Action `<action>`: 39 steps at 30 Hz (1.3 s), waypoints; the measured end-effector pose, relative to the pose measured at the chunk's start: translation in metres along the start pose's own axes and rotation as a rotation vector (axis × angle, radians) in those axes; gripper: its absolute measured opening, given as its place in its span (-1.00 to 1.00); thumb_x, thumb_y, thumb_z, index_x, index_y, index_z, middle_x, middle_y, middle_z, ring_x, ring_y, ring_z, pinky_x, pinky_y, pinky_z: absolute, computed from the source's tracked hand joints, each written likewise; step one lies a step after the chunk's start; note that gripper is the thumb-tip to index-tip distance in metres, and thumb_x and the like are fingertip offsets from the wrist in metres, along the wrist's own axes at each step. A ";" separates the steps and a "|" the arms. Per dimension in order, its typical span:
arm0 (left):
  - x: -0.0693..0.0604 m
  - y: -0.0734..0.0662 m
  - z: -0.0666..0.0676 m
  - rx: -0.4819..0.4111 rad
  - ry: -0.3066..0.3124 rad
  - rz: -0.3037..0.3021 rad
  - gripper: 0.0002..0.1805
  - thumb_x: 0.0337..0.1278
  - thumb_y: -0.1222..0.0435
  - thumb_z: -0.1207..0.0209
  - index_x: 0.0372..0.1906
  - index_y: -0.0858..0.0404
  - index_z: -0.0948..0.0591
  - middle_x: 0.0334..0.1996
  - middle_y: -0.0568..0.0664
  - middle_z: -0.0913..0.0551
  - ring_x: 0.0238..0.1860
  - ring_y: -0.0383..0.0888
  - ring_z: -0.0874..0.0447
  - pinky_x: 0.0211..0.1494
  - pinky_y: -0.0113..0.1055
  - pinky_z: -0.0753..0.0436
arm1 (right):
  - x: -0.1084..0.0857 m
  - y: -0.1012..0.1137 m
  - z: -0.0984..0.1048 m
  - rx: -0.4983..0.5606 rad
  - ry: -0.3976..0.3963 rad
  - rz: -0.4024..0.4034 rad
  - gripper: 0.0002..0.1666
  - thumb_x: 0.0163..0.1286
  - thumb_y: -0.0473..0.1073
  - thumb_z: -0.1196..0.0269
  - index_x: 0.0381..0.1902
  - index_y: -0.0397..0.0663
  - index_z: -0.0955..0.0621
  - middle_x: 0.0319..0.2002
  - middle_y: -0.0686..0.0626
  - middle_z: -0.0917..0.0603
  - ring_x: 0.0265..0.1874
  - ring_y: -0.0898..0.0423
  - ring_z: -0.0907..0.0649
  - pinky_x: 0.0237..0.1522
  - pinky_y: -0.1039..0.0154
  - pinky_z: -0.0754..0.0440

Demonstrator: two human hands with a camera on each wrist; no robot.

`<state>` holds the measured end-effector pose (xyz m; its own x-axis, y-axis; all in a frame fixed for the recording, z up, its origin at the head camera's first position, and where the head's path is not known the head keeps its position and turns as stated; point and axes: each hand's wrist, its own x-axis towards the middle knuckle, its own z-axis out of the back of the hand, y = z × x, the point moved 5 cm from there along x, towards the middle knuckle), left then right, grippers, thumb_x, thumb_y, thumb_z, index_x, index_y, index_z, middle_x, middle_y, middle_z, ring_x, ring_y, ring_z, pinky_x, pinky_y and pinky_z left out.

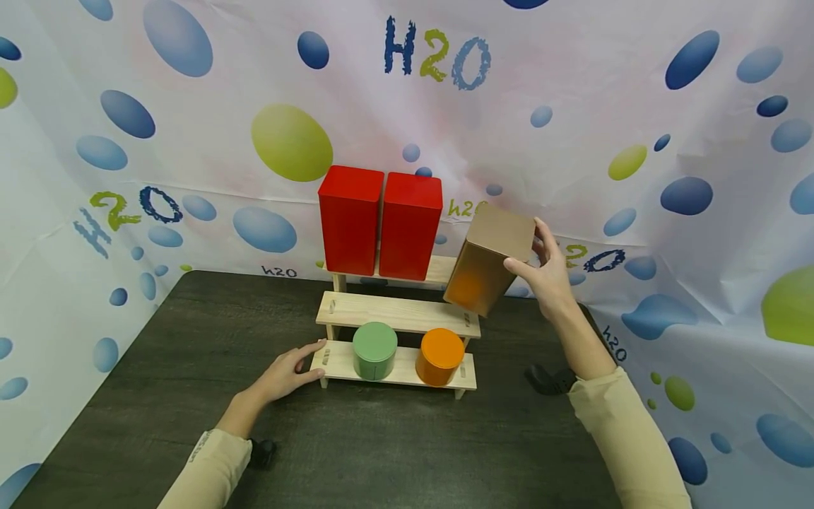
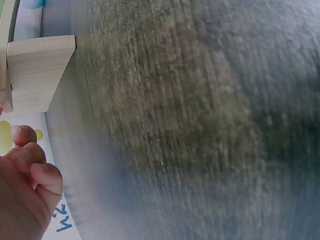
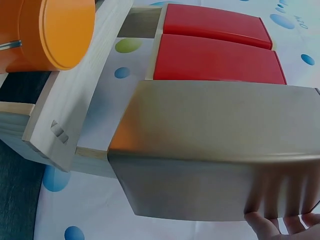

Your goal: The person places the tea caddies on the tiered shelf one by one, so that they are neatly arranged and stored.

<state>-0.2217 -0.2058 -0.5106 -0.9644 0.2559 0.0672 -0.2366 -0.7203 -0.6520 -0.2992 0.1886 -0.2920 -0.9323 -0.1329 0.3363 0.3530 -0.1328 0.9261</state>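
My right hand (image 1: pixel 550 274) grips a gold metallic box (image 1: pixel 486 254) by its right side, thumb on the near side. The box tilts over the right end of a three-step wooden rack (image 1: pixel 397 312); whether it touches the wood I cannot tell. At the left end of the lowest step, my left hand (image 1: pixel 285 372) holds the edge between thumb and index finger, its other fingers (image 2: pixel 47 175) curled. Two red boxes (image 1: pixel 348 223) stand side by side on the top step. The lowest step carries a green round tin (image 1: pixel 374 350) and an orange round tin (image 1: pixel 439 355).
The rack stands on a dark wood-grain table (image 1: pixel 407 445), near its back edge. A white cloth backdrop (image 1: pixel 407 120) with blue and green spots hangs behind and along both sides.
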 end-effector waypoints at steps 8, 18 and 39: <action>0.000 -0.002 0.001 -0.001 0.005 -0.017 -0.33 0.09 0.08 -0.20 0.28 0.28 -0.34 -0.63 -0.11 -0.21 -0.60 -0.25 -0.09 -0.51 -0.38 -0.17 | 0.013 -0.004 -0.003 0.018 0.044 -0.018 -0.05 0.21 -0.36 -0.16 0.44 -0.09 0.07 0.37 -0.11 0.01 0.35 -0.05 -0.06 0.24 -0.13 -0.10; 0.000 0.001 0.000 0.009 0.014 -0.002 -0.33 0.08 0.09 -0.21 0.28 0.27 -0.34 -0.62 -0.10 -0.22 -0.60 -0.24 -0.10 -0.50 -0.39 -0.17 | 0.029 -0.007 -0.008 0.072 0.058 -0.017 -0.07 0.24 -0.32 -0.14 0.44 -0.11 0.09 0.39 -0.12 0.02 0.37 -0.04 -0.04 0.30 -0.06 -0.02; -0.001 -0.003 0.001 0.002 0.000 -0.026 -0.33 0.10 0.08 -0.19 0.28 0.29 -0.34 -0.62 -0.10 -0.21 -0.60 -0.28 -0.07 -0.50 -0.37 -0.16 | 0.049 -0.016 -0.013 0.136 0.119 0.003 -0.15 0.29 -0.33 -0.07 0.44 -0.08 0.05 0.40 -0.09 -0.01 0.28 0.00 -0.19 0.16 0.24 -0.26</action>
<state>-0.2201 -0.2046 -0.5077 -0.9579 0.2745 0.0845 -0.2620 -0.7148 -0.6483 -0.3495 0.1716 -0.2926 -0.9125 -0.2498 0.3239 0.3344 0.0004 0.9424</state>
